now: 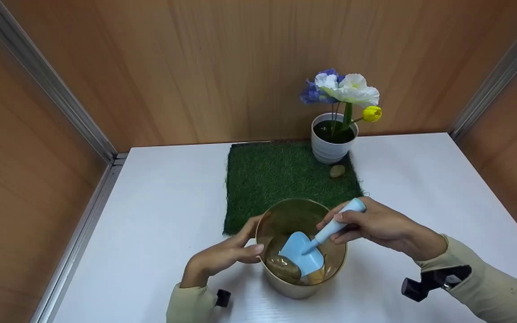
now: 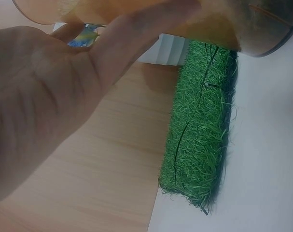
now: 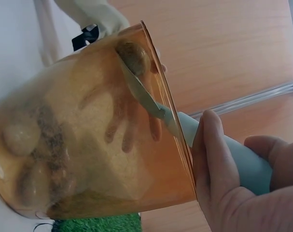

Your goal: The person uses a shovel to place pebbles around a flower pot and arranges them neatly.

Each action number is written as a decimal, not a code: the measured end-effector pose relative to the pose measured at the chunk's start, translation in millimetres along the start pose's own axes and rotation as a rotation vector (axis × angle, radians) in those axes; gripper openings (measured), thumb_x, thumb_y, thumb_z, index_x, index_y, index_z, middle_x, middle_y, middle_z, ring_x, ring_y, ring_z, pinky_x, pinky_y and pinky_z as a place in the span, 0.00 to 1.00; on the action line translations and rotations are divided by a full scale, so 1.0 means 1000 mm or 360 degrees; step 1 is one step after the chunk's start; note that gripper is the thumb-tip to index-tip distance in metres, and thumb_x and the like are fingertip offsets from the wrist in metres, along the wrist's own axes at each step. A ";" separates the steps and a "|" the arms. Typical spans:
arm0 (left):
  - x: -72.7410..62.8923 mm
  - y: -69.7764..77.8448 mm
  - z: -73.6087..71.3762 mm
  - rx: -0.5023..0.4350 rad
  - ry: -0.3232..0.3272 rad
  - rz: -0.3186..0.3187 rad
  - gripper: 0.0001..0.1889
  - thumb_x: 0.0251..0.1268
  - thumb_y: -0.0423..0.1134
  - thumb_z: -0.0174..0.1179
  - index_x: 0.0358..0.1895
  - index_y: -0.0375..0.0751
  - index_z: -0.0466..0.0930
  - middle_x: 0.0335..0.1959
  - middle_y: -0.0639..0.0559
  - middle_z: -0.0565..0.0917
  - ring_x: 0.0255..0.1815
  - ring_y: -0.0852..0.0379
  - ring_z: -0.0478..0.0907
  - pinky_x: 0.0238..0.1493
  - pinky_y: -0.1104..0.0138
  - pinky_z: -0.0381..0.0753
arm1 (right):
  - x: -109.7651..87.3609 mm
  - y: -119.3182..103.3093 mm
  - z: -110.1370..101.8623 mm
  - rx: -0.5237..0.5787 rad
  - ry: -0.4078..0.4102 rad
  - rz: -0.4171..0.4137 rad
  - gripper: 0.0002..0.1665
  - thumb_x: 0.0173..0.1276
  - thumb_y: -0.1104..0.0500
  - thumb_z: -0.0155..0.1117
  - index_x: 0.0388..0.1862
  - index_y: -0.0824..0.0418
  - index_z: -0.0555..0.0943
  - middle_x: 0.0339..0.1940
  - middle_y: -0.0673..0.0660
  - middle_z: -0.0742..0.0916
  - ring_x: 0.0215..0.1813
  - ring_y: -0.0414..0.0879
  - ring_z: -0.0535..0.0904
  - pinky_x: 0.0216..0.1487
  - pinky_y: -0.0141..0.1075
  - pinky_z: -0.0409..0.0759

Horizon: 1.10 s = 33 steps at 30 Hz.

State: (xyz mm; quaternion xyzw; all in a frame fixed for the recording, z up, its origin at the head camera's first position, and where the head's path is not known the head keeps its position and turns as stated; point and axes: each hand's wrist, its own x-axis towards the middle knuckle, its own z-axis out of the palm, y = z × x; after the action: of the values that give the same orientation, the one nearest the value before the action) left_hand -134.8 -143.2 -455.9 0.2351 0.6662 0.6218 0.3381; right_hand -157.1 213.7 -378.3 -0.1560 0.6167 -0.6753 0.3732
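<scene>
A translucent amber bucket point(image 1: 276, 287) sits in front of me. My left hand point(image 1: 227, 255) rests against its left wall, thumb at the rim; through the plastic, the right wrist view shows spread fingers point(image 3: 119, 118). My right hand point(image 1: 382, 224) grips the handle of a light blue toy shovel point(image 1: 301, 251) over the right side of the rim. Inside, the blade lies against a large brown stone point(image 1: 283, 269), which is high near the rim in the right wrist view. Paler stones point(image 3: 21, 135) and dark material show low in the bucket.
Behind the bucket, a green artificial grass mat point(image 1: 272, 175) lies on the white table point(image 1: 164, 193). A white ribbed flowerpot point(image 1: 330, 150) with blue, white and yellow flowers stands at the mat's back right corner, a small stone point(image 1: 337, 171) before it. Wood-grain panels point(image 1: 222, 72) enclose the table.
</scene>
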 end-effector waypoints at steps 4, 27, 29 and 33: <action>0.000 0.000 0.000 -0.0007 -0.0002 0.0000 0.40 0.83 0.51 0.53 0.87 0.52 0.41 0.86 0.37 0.47 0.83 0.33 0.54 0.71 0.38 0.73 | -0.001 0.001 -0.001 0.0046 -0.0035 -0.0021 0.15 0.84 0.65 0.55 0.56 0.69 0.87 0.56 0.62 0.90 0.47 0.44 0.91 0.52 0.35 0.88; 0.000 -0.001 -0.001 -0.0029 -0.0013 0.0007 0.40 0.84 0.50 0.53 0.87 0.52 0.40 0.87 0.38 0.44 0.84 0.34 0.53 0.71 0.38 0.74 | -0.001 0.003 -0.001 0.0212 -0.0031 0.0010 0.15 0.85 0.64 0.54 0.54 0.66 0.88 0.57 0.66 0.89 0.50 0.45 0.91 0.56 0.36 0.87; 0.000 -0.001 0.000 -0.0022 -0.0010 0.0009 0.39 0.84 0.49 0.52 0.87 0.52 0.41 0.87 0.38 0.44 0.84 0.34 0.53 0.70 0.38 0.74 | -0.001 0.004 -0.001 0.0223 -0.0013 0.0016 0.15 0.85 0.64 0.54 0.54 0.66 0.88 0.57 0.66 0.89 0.49 0.44 0.91 0.56 0.35 0.87; 0.000 -0.003 0.000 -0.0009 -0.0003 0.0013 0.39 0.85 0.49 0.52 0.87 0.51 0.41 0.87 0.37 0.44 0.84 0.33 0.53 0.70 0.38 0.74 | -0.001 0.005 -0.001 0.0231 0.0020 0.0029 0.15 0.85 0.63 0.55 0.54 0.65 0.88 0.57 0.64 0.89 0.49 0.44 0.91 0.57 0.36 0.86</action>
State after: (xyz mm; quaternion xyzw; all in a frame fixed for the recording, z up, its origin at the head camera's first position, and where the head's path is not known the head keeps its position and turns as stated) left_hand -134.1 -143.7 -458.4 0.2375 0.6630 0.6249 0.3369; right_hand -155.4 215.4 -383.2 -0.1188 0.5698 -0.7158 0.3858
